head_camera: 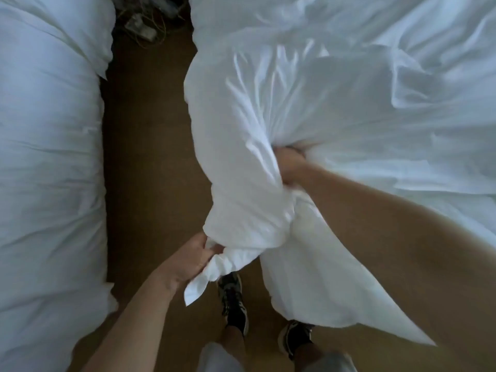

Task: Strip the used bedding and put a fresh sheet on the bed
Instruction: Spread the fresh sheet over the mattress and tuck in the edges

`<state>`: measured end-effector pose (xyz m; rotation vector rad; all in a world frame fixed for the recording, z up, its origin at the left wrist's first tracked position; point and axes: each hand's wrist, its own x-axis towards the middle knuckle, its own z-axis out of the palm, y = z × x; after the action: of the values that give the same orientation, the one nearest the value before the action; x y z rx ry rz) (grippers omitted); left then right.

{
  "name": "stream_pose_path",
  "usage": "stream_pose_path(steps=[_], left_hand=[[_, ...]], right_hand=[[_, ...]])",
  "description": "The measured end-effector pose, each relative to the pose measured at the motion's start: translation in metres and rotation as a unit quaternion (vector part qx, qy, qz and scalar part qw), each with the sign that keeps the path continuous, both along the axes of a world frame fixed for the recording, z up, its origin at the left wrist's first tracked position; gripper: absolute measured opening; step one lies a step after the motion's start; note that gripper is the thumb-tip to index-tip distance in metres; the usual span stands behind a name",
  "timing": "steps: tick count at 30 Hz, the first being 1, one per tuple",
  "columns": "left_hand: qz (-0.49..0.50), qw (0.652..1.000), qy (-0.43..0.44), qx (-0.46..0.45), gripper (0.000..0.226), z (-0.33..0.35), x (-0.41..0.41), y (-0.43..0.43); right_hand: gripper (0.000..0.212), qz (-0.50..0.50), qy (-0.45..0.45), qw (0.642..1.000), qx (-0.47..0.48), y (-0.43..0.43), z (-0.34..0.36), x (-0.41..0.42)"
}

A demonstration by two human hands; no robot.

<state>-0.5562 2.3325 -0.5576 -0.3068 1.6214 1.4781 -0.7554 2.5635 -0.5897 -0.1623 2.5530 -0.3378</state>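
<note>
Two grips, stripping step: left hand (193, 260) and right hand (291, 165), fingers curled into used bedding (241, 135); next, likely drag it off the bed (442, 157).

The white bedding (268, 116) is crumpled and deeply creased, heaped on the bed (456, 36) that fills the upper right of the frame. Its near part is gathered into a thick bundle hanging off the bed's left edge at centre frame, gripped there by the right hand (290, 165). It narrows to a twisted tail held by the left hand (193, 256) at lower centre.
</note>
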Motion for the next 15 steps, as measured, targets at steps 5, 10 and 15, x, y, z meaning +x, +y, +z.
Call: stream_pose_path(steps=[5, 10, 15], left_hand=[[-0.070, 0.968, 0.016, -0.241, 0.021, -0.039, -0.025, 0.005], [0.112, 0.958, 0.009, -0.262, 0.026, -0.066, -0.053, 0.029], [0.163, 0.977, 0.002, -0.138, 0.034, -0.065, -0.049, 0.048]], right_hand=[[0.062, -0.011, 0.026, 0.999, 0.045, 0.005, -0.012, 0.042], [0.081, -0.072, 0.204, 0.972, 0.094, 0.018, -0.009, 0.114], [0.083, -0.098, 0.158, 0.983, 0.005, 0.042, -0.015, 0.112]])
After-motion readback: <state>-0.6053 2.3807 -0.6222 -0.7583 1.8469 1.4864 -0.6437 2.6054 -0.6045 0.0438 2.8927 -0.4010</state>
